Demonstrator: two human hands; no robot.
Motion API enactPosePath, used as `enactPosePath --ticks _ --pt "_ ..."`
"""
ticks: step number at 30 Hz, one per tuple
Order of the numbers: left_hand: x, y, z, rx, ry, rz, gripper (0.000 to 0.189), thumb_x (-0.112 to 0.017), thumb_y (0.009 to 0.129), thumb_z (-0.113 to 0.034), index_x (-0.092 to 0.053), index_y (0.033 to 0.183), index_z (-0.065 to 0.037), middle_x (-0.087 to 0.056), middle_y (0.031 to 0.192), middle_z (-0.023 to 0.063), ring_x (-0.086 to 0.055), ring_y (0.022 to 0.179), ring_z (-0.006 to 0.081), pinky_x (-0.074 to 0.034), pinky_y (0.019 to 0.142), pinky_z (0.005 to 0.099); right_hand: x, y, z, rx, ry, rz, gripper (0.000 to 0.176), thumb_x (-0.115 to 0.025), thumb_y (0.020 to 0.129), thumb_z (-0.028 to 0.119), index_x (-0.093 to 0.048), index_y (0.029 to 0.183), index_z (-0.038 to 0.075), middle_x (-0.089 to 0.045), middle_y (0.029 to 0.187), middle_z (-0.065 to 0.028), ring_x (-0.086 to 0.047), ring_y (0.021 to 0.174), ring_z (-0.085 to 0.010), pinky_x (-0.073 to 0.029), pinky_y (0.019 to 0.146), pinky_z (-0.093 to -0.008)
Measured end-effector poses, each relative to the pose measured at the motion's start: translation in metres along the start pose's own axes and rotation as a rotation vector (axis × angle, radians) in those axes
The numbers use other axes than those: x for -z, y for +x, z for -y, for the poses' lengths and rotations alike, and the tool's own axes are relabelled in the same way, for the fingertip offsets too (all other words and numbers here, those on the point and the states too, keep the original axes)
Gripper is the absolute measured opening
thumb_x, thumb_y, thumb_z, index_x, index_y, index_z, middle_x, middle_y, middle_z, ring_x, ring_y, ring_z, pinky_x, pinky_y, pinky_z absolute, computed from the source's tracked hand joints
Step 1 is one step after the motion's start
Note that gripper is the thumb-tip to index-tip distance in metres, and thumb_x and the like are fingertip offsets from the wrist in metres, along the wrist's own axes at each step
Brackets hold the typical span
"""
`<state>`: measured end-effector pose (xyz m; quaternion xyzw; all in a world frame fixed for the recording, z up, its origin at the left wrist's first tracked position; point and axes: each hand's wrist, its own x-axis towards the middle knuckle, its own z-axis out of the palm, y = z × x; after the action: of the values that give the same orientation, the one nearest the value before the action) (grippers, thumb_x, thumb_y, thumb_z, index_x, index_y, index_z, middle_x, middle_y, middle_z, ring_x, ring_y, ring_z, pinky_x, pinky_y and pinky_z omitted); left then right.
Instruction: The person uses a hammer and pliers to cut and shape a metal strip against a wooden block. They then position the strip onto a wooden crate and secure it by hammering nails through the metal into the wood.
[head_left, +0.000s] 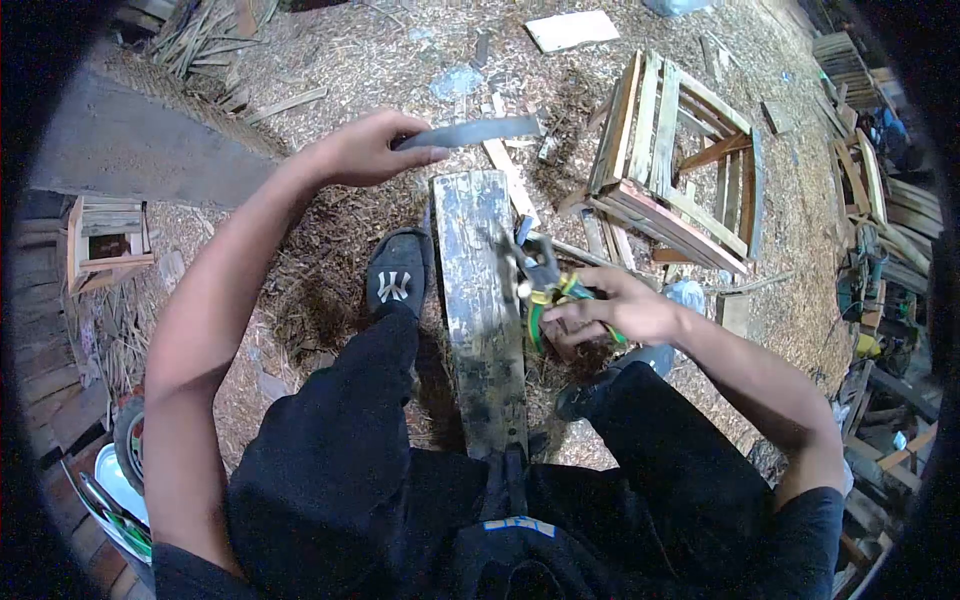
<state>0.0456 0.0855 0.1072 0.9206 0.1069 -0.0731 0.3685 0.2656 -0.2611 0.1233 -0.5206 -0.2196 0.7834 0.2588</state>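
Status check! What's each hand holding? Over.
Left hand gripping flat metal strip. Right hand gripping green-handled tool beside plank. Wooden crate close on right.

a black short-sleeved shirt (pixel 800 520) leaves both arms bare down to the left hand (pixel 365 150) and right hand (pixel 610 310). black trousers (pixel 330 450) cover both legs. the left shoe (pixel 395 280) is black with a white interlocked-letter logo on its tongue. the right shoe (pixel 600 385) looks dark too, though it is half hidden. a small blue and white marking (pixel 520 525) sits on the shirt's front.
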Motion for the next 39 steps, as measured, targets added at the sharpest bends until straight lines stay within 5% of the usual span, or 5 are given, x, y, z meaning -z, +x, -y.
enactPosePath --ticks 4,8,9,18,39 --pt "0.016 -0.006 -0.049 0.096 0.158 0.092 0.042 -0.071 0.099 -0.044 -0.074 0.11 -0.004 -0.072 0.088 0.0192 -0.067 0.077 0.0261 -0.051 0.069 0.0416 -0.005 -0.047 0.027 0.151 0.225 0.005 0.053 -0.054 0.105 0.001 -0.042 0.156 0.004 -0.046 0.157 -0.0141 -0.05 0.143 -0.0278 -0.052 0.112 -0.0565" --pt "0.011 0.001 -0.06 -0.066 0.324 0.059 0.048 -0.075 0.093 -0.053 -0.076 0.112 -0.009 -0.069 0.078 0.0197 -0.065 0.067 0.0339 -0.05 0.062 0.0424 0.013 -0.06 0.011 0.38 0.468 0.174 0.051 -0.058 0.104 0.005 -0.045 0.152 -0.001 -0.049 0.153 -0.0196 -0.044 0.147 -0.0368 -0.047 0.111 -0.0694" --pt "0.006 0.004 -0.066 -0.246 0.289 -0.071 0.056 -0.068 0.096 -0.06 -0.072 0.082 -0.006 -0.058 0.056 0.0077 -0.055 0.049 0.0261 -0.041 0.051 0.0428 0.013 -0.061 0.013 0.381 0.485 0.133 0.055 -0.062 0.099 0.008 -0.044 0.151 -0.002 -0.045 0.154 -0.0289 -0.04 0.147 -0.0474 -0.037 0.11 -0.08" --pt "0.017 0.022 -0.101 -0.191 0.378 0.085 0.037 -0.075 0.093 -0.048 -0.07 0.087 -0.012 -0.059 0.059 0.0144 -0.061 0.057 0.0388 -0.045 0.054 0.047 0.02 -0.06 0.007 0.291 0.432 0.184 0.051 -0.06 0.102 0.026 -0.048 0.142 -0.003 -0.05 0.143 -0.0414 -0.054 0.132 -0.0566 -0.055 0.1 -0.0648" --pt "0.007 0.037 -0.103 -0.371 0.457 0.053 0.036 -0.078 0.09 -0.044 -0.065 0.082 -0.012 -0.062 0.061 0.0137 -0.064 0.061 0.0405 -0.049 0.056 0.0487 0.024 -0.05 -0.009 0.238 0.486 0.156 0.051 -0.048 0.109 0.041 -0.05 0.131 -0.004 -0.066 0.12 -0.0289 -0.068 0.113 -0.0475 -0.059 0.095 -0.0605"
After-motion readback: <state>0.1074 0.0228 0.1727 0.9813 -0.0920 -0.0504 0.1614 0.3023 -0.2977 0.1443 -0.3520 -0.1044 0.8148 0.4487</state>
